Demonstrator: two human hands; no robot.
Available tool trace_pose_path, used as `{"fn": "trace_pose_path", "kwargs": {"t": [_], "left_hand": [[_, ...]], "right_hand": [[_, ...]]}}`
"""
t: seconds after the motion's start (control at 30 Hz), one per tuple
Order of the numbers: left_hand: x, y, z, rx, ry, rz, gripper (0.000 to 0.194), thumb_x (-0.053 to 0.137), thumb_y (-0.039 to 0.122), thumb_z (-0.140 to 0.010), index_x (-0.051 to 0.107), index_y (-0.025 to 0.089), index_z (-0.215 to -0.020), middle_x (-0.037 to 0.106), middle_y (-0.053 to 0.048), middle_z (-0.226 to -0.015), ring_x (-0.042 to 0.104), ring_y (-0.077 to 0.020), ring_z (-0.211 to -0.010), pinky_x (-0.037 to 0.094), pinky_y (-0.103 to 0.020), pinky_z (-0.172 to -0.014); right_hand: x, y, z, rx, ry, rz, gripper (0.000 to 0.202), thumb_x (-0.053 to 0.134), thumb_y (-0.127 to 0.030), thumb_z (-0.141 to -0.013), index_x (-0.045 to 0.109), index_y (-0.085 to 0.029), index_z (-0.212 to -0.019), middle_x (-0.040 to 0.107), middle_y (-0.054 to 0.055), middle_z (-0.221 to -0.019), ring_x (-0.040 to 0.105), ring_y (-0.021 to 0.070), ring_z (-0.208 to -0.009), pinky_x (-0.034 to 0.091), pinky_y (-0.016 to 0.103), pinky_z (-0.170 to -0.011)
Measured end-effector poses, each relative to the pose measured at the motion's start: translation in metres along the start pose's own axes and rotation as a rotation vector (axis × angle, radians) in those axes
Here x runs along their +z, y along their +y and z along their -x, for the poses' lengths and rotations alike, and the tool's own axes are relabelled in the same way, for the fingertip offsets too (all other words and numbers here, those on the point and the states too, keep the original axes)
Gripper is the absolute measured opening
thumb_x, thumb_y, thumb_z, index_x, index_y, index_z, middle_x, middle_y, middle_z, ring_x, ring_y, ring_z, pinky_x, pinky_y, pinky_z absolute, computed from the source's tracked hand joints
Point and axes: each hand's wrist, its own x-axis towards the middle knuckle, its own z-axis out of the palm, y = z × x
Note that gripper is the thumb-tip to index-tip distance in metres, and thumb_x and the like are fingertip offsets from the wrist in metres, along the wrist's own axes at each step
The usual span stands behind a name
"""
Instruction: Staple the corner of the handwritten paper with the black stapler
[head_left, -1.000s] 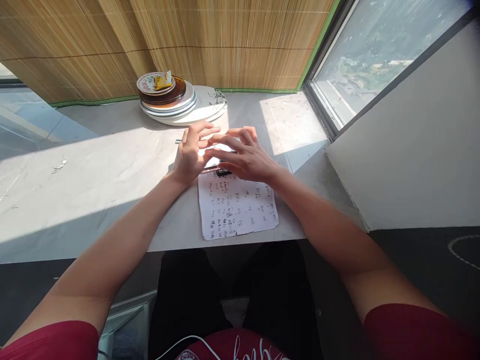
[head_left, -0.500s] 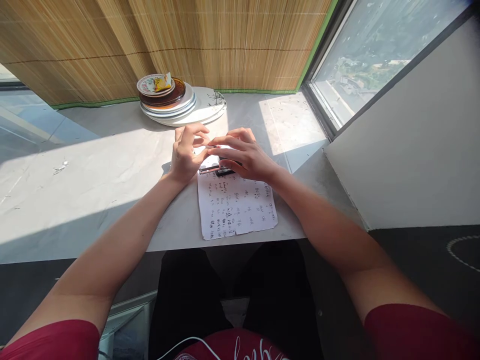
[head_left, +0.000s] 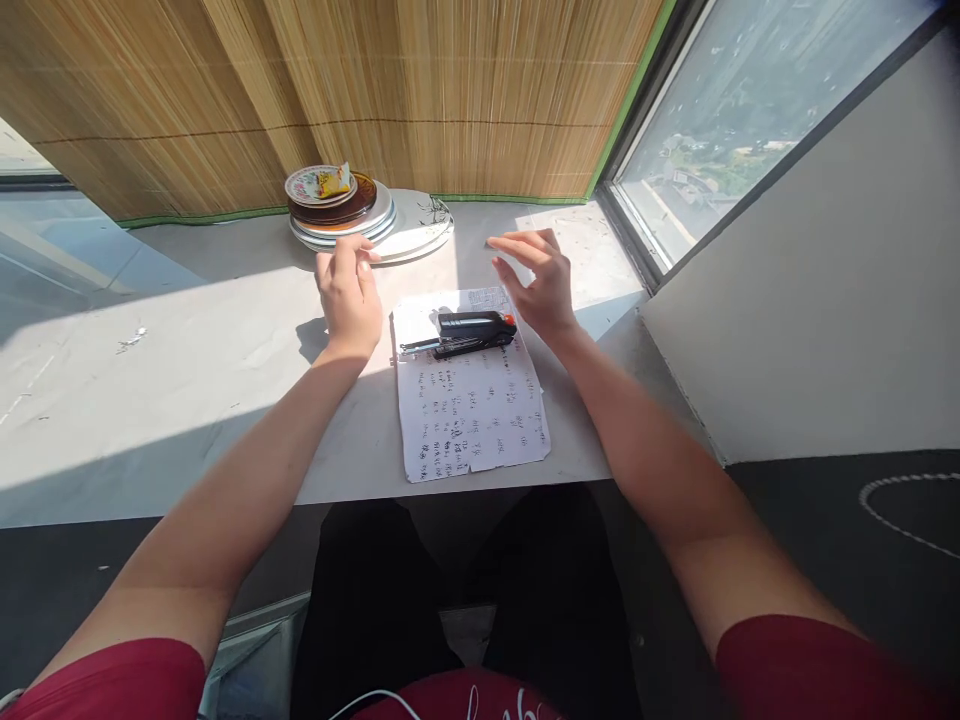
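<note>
Now that the two hands have drawn apart, the black stapler [head_left: 476,333] between them lies uncovered, where half a second ago their fingers met over it and hid most of it. The left hand [head_left: 349,305] has shifted outward and hangs above the counter [head_left: 187,380], its fingers loosely curled and no object visible in it; the tips overlap the edge of the plate stack [head_left: 339,214] in view, though I cannot tell whether they touch. The right hand [head_left: 545,285] has moved away the other way, fingers spread from the thumb with a clear gap, and it too appears released, though anything tiny at the fingertips would be too small to make out. The stapler rests just to the near side of the right hand, its orange-red end towards that hand and its upper and lower parts slightly parted, while a thin strip [head_left: 420,347] sticks out towards the left hand; whether that belongs to the stapler is unclear. Beneath it, the handwritten sheet [head_left: 476,420] has stayed practically in place between the forearms. My reading is that handling has paused: the stapler now seems to be supported by the sheet alone, with neither hand steadying it.
</note>
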Motion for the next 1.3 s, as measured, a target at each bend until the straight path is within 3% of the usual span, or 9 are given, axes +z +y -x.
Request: {"fn": "trace_pose_path", "kwargs": {"t": [0.13,0.27,0.37,0.53,0.77,1.0,1.1,1.2,1.3], "left_hand": [[-0.002,-0.015,-0.002,-0.258,-0.063,-0.346,0.037,0.063,0.023,-0.097,0.069,0.019,-0.134,0.055,-0.022,-0.158,0.045,-0.0479,-0.150,0.032,-0.069,-0.126],[-0.004,-0.027,-0.002,-0.394,-0.224,-0.405,0.034,0.062,0.019,-0.096,0.072,0.016,-0.129,0.062,-0.025,-0.151,0.047,-0.0504,-0.146,0.032,-0.074,-0.121],[-0.008,-0.029,-0.004,-0.356,-0.315,-0.461,0.033,0.055,0.012,-0.096,0.076,0.013,-0.120,0.067,-0.026,-0.142,0.053,-0.0482,-0.138,0.042,-0.066,-0.115],[-0.012,-0.030,-0.006,-0.271,-0.279,-0.401,0.039,0.051,0.011,-0.097,0.080,0.019,-0.123,0.073,-0.018,-0.134,0.059,-0.0413,-0.130,0.046,-0.054,-0.111],[-0.010,-0.041,-0.007,-0.251,-0.248,-0.276,0.012,0.065,0.021,-0.094,0.077,0.023,-0.093,0.079,-0.011,-0.116,0.067,-0.0343,-0.114,0.049,-0.047,-0.103],[0.003,-0.020,-0.006,-0.166,-0.178,0.072,0.017,0.060,0.034,-0.098,0.072,0.026,-0.109,0.081,-0.007,-0.105,0.074,-0.0269,-0.102,0.058,-0.040,-0.094],[0.007,-0.011,-0.003,-0.202,-0.237,0.337,0.029,0.060,0.045,-0.101,0.074,0.025,-0.117,0.081,-0.008,-0.107,0.075,-0.0237,-0.098,0.061,-0.036,-0.086],[0.007,-0.008,-0.001,-0.261,-0.258,0.503,0.031,0.071,0.051,-0.096,0.079,0.022,-0.106,0.081,-0.010,-0.104,0.076,-0.0241,-0.092,0.063,-0.038,-0.082],[0.005,-0.006,-0.001,-0.269,-0.261,0.588,0.032,0.086,0.050,-0.085,0.080,0.022,-0.099,0.082,-0.010,-0.103,0.078,-0.0259,-0.094,0.064,-0.042,-0.087]], "right_hand": [[-0.009,0.046,0.004,0.364,0.081,0.088,0.025,0.058,-0.029,-0.103,0.082,-0.025,-0.110,0.083,0.008,-0.110,0.075,0.0280,-0.105,0.052,0.055,-0.113],[-0.014,0.059,0.011,0.618,0.057,0.065,0.019,0.065,-0.021,-0.092,0.084,-0.022,-0.096,0.085,0.010,-0.108,0.079,0.0279,-0.101,0.057,0.047,-0.107],[-0.015,0.055,0.012,0.665,0.020,0.074,0.019,0.067,-0.020,-0.089,0.085,-0.023,-0.094,0.086,0.010,-0.108,0.078,0.0285,-0.101,0.058,0.045,-0.104],[-0.016,0.052,0.010,0.669,-0.003,0.126,0.017,0.065,-0.019,-0.086,0.081,-0.024,-0.085,0.085,0.010,-0.099,0.076,0.0293,-0.097,0.056,0.046,-0.104],[-0.013,0.054,0.013,0.690,0.056,0.144,0.018,0.063,-0.014,-0.078,0.073,-0.028,-0.072,0.080,0.008,-0.090,0.072,0.0304,-0.094,0.056,0.047,-0.099],[-0.013,0.020,0.004,0.404,0.158,0.013,0.021,0.058,-0.026,-0.093,0.079,-0.026,-0.098,0.077,0.006,-0.099,0.066,0.0258,-0.098,0.055,0.047,-0.099],[-0.014,-0.004,0.004,0.133,-0.119,-0.331,0.030,0.057,-0.044,-0.105,0.081,-0.029,-0.115,0.076,0.006,-0.112,0.067,0.0248,-0.104,0.055,0.044,-0.095],[-0.010,-0.016,0.006,-0.080,-0.457,-0.476,0.043,0.075,-0.056,-0.096,0.079,-0.030,-0.130,0.073,0.008,-0.121,0.066,0.0271,-0.106,0.055,0.046,-0.094],[-0.003,-0.018,0.007,-0.145,-0.618,-0.462,0.045,0.084,-0.055,-0.091,0.080,-0.028,-0.127,0.075,0.007,-0.109,0.065,0.0257,-0.097,0.053,0.046,-0.093]]}}
